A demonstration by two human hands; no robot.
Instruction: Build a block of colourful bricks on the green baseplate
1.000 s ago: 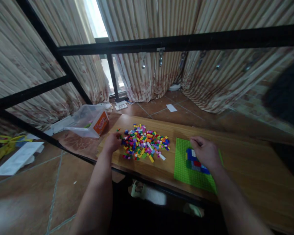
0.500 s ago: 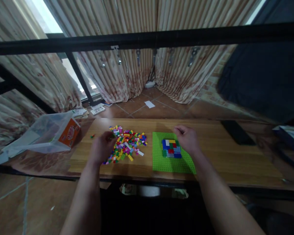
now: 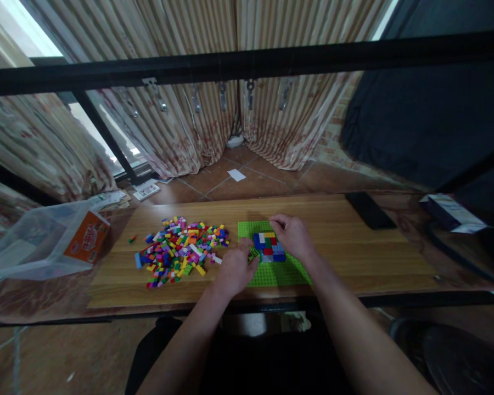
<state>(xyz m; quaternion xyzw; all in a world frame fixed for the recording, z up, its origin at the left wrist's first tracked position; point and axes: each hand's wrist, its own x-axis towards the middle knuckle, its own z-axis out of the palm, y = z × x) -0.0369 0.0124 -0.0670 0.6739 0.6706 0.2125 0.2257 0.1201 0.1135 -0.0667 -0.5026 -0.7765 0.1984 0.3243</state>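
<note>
A green studded baseplate (image 3: pixel 257 278) lies flat on the wooden board, bearing a low square of blue, red, white, yellow and green toy bricks (image 3: pixel 267 252). Over the plate's left part, my left hand (image 3: pixel 235 267) is closed on a small green brick with dark marks (image 3: pixel 253 253), close beside the built square. Above the square's upper right corner, my right hand (image 3: pixel 292 236) has its fingers pinched together; whatever they hold, if anything, is hidden. A heap of loose mixed toy bricks (image 3: pixel 185 247) spreads to the left of the plate.
A clear plastic box with an orange label (image 3: pixel 86 238) stands left of the wooden board (image 3: pixel 346 263). A black phone-like slab (image 3: pixel 370 210) lies at the board's back right. A dark metal bar (image 3: pixel 189 65) crosses beyond the board, with striped curtains (image 3: pixel 181 126) behind.
My left hand has moved right from the brick heap to the baseplate, bringing a green brick. My right hand stays pinched near the built square. The view has turned slightly right.
</note>
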